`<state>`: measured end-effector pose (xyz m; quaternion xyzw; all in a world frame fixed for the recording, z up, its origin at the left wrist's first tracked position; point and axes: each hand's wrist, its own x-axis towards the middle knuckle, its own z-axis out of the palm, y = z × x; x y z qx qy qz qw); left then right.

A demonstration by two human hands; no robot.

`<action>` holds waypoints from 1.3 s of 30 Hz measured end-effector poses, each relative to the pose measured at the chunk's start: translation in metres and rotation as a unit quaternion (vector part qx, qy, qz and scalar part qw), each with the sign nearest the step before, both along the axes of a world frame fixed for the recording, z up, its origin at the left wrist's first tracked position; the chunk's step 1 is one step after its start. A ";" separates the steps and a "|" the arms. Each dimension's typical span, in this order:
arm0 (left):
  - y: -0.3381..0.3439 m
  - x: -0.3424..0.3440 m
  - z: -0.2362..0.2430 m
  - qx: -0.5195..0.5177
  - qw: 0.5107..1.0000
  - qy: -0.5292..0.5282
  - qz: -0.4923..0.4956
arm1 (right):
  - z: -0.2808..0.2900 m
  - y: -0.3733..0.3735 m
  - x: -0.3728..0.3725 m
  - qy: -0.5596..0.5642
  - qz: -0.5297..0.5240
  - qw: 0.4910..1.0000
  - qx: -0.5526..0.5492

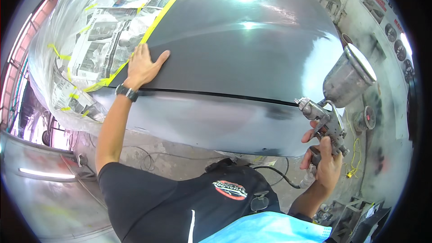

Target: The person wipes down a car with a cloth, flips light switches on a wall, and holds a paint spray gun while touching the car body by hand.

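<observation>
A dark grey car body panel (234,54) fills the middle of the view, glossy and wet-looking toward the right. My left hand (143,65) lies flat on the panel near its left edge, fingers spread, with a black watch on the wrist. My right hand (325,159) grips the handle of a metal spray gun (327,121) with a silver cup (347,77) on top. The gun's nozzle points left at the panel's lower right part, close to a dark seam line (216,95).
Newspaper and clear plastic sheet (103,36), held with yellow tape (155,24), mask the car's left side. A black hose (279,177) trails on the concrete floor below the gun. A dusty wall (382,121) with posters stands at right. A silver vehicle side (40,184) is at lower left.
</observation>
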<state>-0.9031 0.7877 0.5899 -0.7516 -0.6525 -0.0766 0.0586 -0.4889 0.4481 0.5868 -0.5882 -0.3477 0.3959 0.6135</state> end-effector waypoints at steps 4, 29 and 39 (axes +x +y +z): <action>0.000 0.027 -0.010 -0.015 0.997 0.025 -0.069 | 0.004 0.000 0.000 0.024 -0.004 1.000 -0.016; 0.063 0.553 -0.068 -0.066 0.819 0.073 -0.565 | -0.027 -0.088 0.011 0.033 -0.222 0.974 -0.043; 0.078 0.330 -0.023 -0.101 0.863 0.024 -0.495 | -0.010 -0.075 0.019 0.052 -0.167 0.985 0.003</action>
